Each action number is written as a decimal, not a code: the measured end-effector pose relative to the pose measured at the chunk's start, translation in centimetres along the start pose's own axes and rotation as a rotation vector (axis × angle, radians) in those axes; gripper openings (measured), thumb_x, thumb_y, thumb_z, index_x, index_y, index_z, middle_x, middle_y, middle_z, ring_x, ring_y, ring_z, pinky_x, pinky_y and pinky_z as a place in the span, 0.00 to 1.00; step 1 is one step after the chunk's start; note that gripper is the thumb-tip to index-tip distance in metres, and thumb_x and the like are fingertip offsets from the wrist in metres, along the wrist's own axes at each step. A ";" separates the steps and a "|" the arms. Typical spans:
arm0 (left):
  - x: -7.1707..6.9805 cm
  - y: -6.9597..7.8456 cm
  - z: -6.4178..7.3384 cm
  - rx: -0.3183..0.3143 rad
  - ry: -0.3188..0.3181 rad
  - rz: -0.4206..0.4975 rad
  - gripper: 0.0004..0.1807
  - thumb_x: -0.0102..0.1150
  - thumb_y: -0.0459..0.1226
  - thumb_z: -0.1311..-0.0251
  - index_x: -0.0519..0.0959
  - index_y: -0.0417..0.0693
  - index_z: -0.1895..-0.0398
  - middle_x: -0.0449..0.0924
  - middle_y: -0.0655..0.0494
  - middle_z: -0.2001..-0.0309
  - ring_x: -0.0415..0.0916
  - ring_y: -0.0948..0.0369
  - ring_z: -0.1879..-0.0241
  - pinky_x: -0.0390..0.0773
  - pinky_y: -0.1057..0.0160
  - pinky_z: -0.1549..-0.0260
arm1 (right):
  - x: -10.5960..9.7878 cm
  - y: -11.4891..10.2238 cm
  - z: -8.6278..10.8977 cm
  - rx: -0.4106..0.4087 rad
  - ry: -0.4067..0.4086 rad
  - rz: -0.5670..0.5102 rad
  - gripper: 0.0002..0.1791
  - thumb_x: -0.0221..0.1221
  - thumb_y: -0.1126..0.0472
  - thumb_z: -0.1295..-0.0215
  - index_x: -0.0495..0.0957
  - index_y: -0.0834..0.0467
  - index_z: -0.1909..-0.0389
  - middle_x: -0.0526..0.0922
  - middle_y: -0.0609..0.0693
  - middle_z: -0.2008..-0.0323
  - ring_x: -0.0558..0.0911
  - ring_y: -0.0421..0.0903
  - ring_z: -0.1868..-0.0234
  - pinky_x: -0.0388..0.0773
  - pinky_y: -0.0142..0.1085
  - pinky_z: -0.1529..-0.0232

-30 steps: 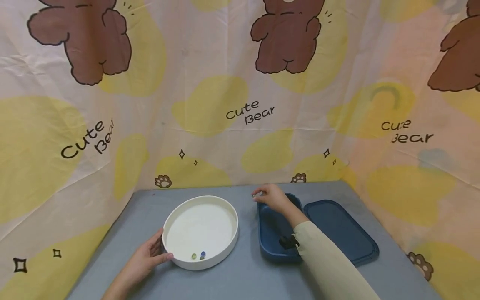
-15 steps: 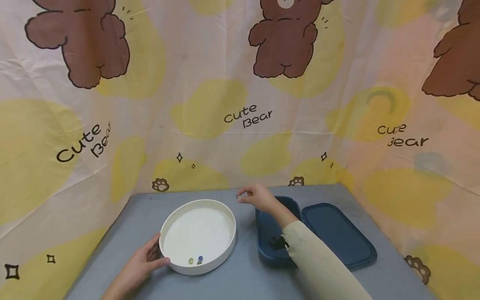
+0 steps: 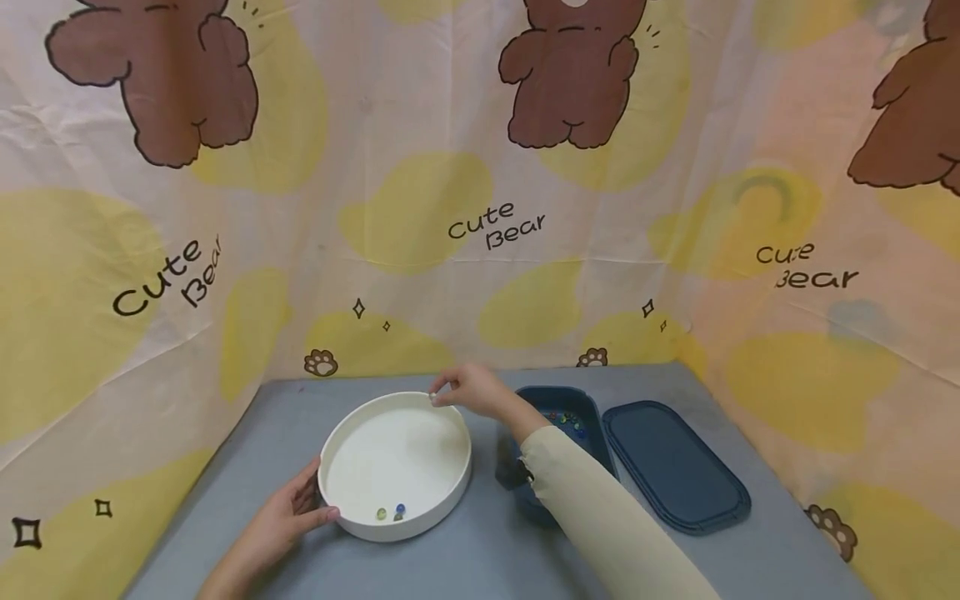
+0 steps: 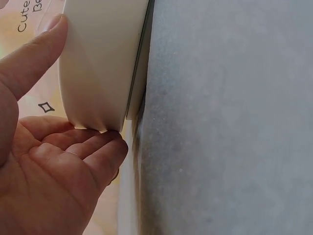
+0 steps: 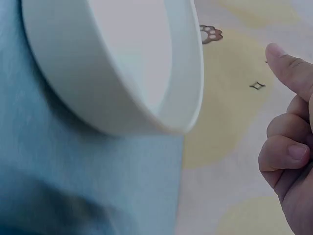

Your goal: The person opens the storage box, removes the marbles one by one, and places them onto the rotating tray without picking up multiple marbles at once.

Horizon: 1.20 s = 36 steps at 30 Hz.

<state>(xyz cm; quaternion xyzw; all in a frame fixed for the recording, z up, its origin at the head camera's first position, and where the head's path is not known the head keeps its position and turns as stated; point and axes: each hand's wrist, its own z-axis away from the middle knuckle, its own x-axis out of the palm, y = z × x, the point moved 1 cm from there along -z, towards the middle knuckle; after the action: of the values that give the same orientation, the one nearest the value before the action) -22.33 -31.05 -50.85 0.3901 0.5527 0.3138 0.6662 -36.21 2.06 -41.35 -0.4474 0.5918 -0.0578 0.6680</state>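
A round white tray (image 3: 463, 479) with a low wall lies on the table, with a yellow-green marble (image 3: 381, 514), a blue marble (image 3: 400, 508) and a darker greenish marble (image 3: 397, 517) near its front edge. My left hand (image 3: 273, 525) holds the tray's left side; in the left wrist view its thumb is by the rim and its fingertips touch the outer wall. Above the tray's far right rim, my right hand (image 3: 480, 392) pinches a small pale marble (image 3: 432, 400) between thumb and forefinger. In the right wrist view the marble is out of sight.
Right of the tray stands a deep blue box (image 3: 596, 425), partly behind my right forearm, with several coloured marbles (image 3: 566, 419) inside. Its dark blue lid (image 3: 675, 467) lies to the right on the grey table (image 3: 300, 433). A patterned curtain (image 3: 420, 283) encloses the back and sides.
My right hand has moved left from the blue box to the tray's far right rim, carrying the small marble. The left hand stays at the tray. Marbles in the box have come into view.
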 end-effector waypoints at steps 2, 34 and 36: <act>0.0 -0.1 0.0 0.002 0.001 0.005 0.59 0.74 0.43 0.41 0.44 0.29 0.20 0.46 0.31 0.21 0.48 0.39 0.22 0.56 0.47 0.28 | 0.6 -0.4 -0.5 -0.001 -0.009 -0.005 0.08 0.69 0.54 0.34 0.89 0.47 0.56 0.83 0.46 0.69 0.73 0.41 0.69 0.72 0.33 0.71; 0.0 0.2 -0.2 -0.030 -0.004 0.001 0.61 0.76 0.43 0.43 0.43 0.29 0.20 0.46 0.31 0.21 0.48 0.40 0.22 0.56 0.46 0.27 | -1.8 0.6 0.7 -0.031 -0.011 0.051 0.11 0.68 0.53 0.32 0.87 0.48 0.51 0.85 0.46 0.52 0.75 0.44 0.65 0.77 0.36 0.67; 0.0 0.2 -0.1 -0.036 -0.010 0.008 0.61 0.76 0.43 0.43 0.42 0.30 0.20 0.45 0.31 0.20 0.47 0.39 0.21 0.55 0.46 0.27 | -2.7 0.8 1.6 -0.029 0.002 0.058 0.11 0.68 0.52 0.32 0.87 0.47 0.51 0.84 0.44 0.50 0.75 0.44 0.65 0.77 0.36 0.67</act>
<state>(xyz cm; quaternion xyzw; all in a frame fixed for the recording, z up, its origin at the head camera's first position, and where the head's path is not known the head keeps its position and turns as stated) -22.46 -30.87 -50.66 0.3817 0.5419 0.3244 0.6748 -36.00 5.04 -40.04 -0.4397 0.6061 -0.0302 0.6621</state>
